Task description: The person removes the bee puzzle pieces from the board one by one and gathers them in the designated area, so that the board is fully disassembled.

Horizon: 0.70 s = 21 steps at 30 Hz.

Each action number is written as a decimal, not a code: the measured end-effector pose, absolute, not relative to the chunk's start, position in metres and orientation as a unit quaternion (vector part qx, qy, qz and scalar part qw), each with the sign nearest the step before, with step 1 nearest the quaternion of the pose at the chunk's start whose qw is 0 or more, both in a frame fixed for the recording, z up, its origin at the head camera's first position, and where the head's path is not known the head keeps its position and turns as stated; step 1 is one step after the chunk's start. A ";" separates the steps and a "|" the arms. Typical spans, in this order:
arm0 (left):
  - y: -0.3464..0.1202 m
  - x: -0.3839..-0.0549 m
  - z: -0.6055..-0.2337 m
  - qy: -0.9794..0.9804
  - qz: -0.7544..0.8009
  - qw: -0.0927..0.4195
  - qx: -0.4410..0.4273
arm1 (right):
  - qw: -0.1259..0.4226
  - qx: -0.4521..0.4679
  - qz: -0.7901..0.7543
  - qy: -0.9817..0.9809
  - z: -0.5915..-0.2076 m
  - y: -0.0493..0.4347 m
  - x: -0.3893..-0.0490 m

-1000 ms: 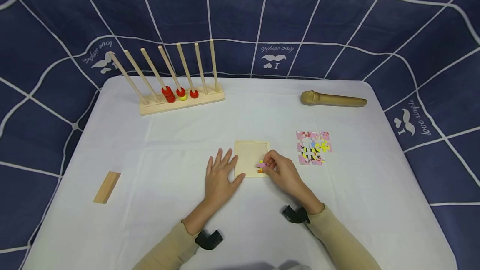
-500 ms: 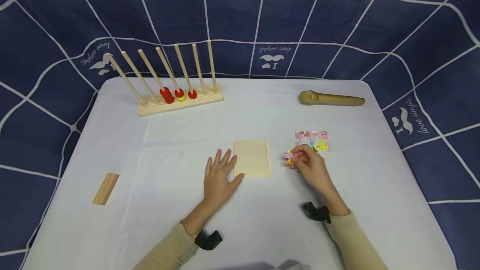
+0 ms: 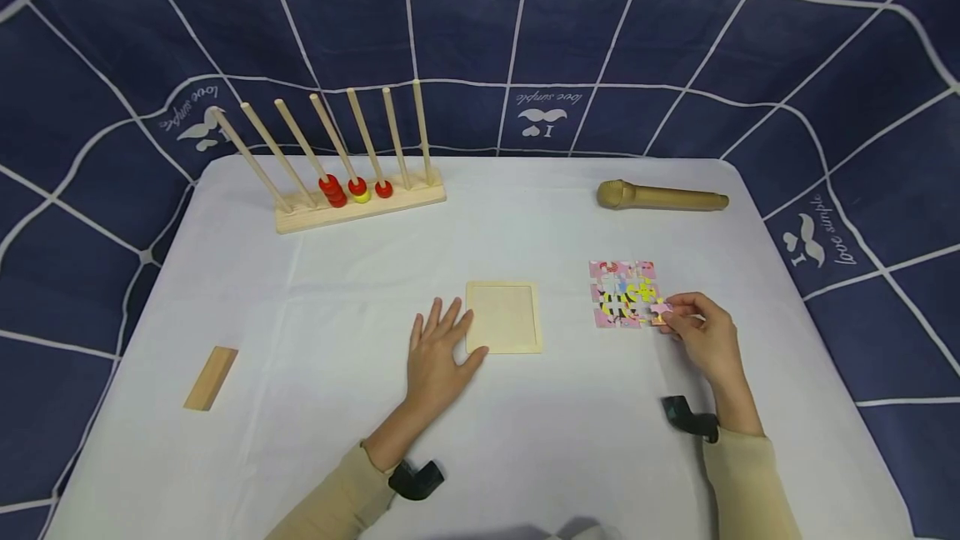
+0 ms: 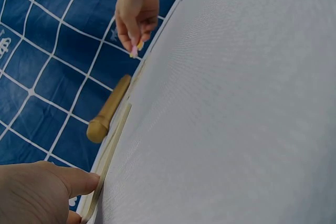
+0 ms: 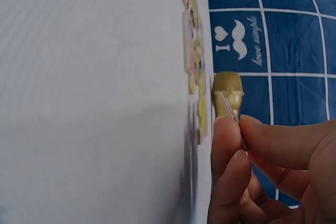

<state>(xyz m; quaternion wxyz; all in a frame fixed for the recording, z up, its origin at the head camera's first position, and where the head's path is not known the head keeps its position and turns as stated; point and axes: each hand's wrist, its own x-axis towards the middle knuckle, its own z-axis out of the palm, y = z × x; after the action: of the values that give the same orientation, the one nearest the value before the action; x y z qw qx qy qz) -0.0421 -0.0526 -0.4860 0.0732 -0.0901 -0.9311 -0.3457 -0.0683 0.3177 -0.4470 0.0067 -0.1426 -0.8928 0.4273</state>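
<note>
My right hand (image 3: pixel 705 332) pinches a small pink and yellow puzzle piece (image 3: pixel 661 309) between thumb and fingers, at the lower right corner of a partly joined jigsaw puzzle (image 3: pixel 618 293). In the right wrist view the piece (image 5: pixel 229 106) appears edge-on, above the table. My left hand (image 3: pixel 437 357) lies spread on the table, its thumb and fingertips touching the left edge of a square wooden puzzle tray (image 3: pixel 502 319). Nothing lies inside the tray. In the left wrist view the left thumb (image 4: pixel 81 181) rests against the tray's edge.
A wooden counting rack (image 3: pixel 360 205) with several pegs and a few red and yellow beads stands at the back left. A gold toy microphone (image 3: pixel 662 196) lies at the back right. One wooden block (image 3: pixel 211 378) is at the left on the white tablecloth (image 3: pixel 337 290).
My right hand has carried the puzzle piece from over the tray rightward to the puzzle's lower right corner. My left hand has stayed at the tray.
</note>
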 end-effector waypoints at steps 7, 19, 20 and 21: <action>-0.052 -0.043 -0.487 -0.930 -0.347 0.078 -0.092 | -0.013 -0.144 0.403 -0.904 -0.452 0.321 -0.071; -0.052 -0.043 -0.488 -0.929 -0.348 0.084 -0.095 | 0.010 -0.131 0.312 -0.941 -0.459 0.319 -0.073; -0.052 -0.043 -0.488 -0.929 -0.348 0.085 -0.095 | 0.011 -0.132 0.311 -0.941 -0.459 0.319 -0.073; -0.052 -0.043 -0.488 -0.929 -0.348 0.086 -0.095 | 0.013 -0.133 0.311 -0.941 -0.459 0.319 -0.073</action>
<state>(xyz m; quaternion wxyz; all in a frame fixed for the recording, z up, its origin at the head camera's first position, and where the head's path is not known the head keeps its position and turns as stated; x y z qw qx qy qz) -0.0427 -0.0518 -0.4878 0.0855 -0.0947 -0.9287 -0.3482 -0.0728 0.3189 -0.4588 0.0126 -0.1330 -0.9411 0.3107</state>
